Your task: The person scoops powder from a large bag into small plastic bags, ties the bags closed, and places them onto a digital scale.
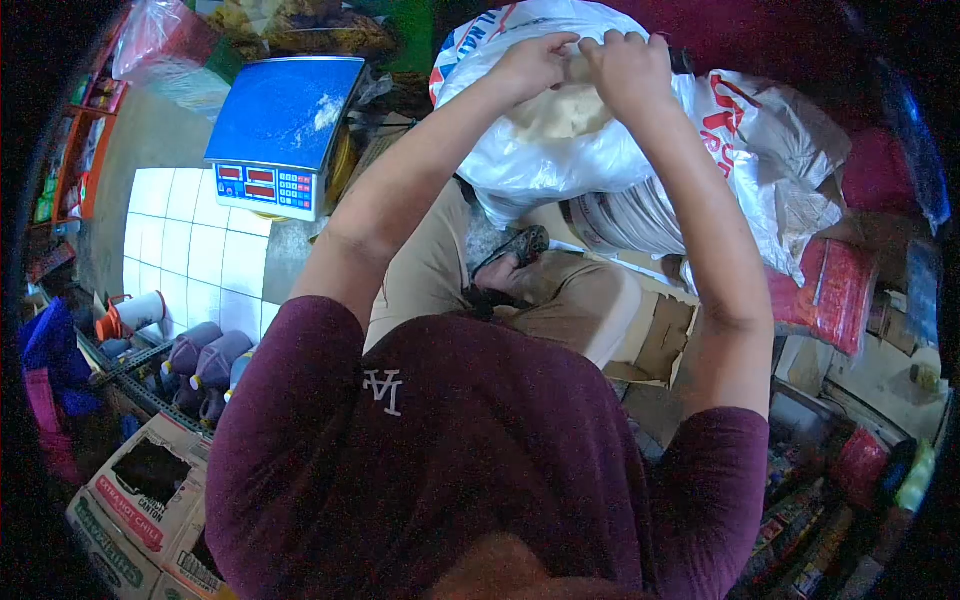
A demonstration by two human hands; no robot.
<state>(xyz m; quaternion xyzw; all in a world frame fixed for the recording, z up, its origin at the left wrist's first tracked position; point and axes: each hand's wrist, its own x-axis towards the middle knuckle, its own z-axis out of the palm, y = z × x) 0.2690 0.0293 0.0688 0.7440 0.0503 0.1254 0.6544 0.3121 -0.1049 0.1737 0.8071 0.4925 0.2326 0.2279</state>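
A large white plastic sack (560, 165) with printing stands open in front of me, and a pale, cream-coloured powdery mass (565, 115) shows in its mouth. Over the far part of that mouth are both my hands, close together. My left hand (537, 66) is closed, its fingers bent and pinched toward the right. Fingers curled, my right hand (630, 70) is closed beside it with the knuckles up. Whatever thin edge or plastic the fingertips grip is too hard to make out. Pale material shows between the hands.
A blue digital scale (285, 115) with white powder on its pan stands at the left. Right of the sack lie another printed sack (775, 150) and a red package (830, 295). Cardboard boxes (140, 500) and purple-toned jugs (215, 355) are lower left.
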